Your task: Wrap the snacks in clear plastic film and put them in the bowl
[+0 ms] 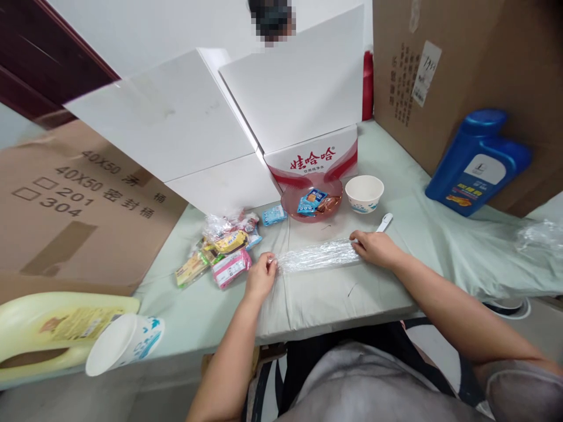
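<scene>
A long folded strip of clear plastic wrap (319,256) lies on the cloth-covered table in front of me. My left hand (263,274) pinches its left end between thumb and fingers. At the other end my right hand (373,248) has its fingers closed on the wrap. Just beyond the right hand, the white handle of a utensil (386,221) shows; its other part is hidden. Behind the wrap stands a pinkish clear bowl (288,206) with small snack packets (313,201) in it. Beside it is a white paper bowl (365,192). A blue packet (274,215) lies left of the bowl.
Wrapped snacks (231,241) are heaped left of my left hand. A paper cup (127,343) and a pale yellow jug (65,322) stand at the left edge. White cartons (312,88) rise behind; a blue bottle (477,164) and a brown box (453,70) stand right.
</scene>
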`<action>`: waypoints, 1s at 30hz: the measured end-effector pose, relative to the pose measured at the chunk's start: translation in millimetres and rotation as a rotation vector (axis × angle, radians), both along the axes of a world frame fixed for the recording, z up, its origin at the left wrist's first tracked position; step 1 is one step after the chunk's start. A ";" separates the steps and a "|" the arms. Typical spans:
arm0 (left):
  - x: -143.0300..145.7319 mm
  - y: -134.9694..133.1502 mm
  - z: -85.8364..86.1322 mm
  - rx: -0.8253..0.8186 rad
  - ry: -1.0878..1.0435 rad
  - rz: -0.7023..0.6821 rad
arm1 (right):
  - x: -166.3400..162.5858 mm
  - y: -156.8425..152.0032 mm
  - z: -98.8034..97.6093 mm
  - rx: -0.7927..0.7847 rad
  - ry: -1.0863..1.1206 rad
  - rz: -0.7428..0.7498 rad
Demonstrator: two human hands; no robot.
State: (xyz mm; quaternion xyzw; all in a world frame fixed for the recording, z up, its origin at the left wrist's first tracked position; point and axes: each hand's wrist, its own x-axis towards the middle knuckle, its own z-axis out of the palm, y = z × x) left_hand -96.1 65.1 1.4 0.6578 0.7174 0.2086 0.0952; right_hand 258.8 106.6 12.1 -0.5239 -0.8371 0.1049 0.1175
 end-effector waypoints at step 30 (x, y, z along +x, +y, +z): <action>64.8 -25.7 5.6 0.120 0.326 -0.234 | -18.2 -3.0 -19.0 0.260 0.261 0.307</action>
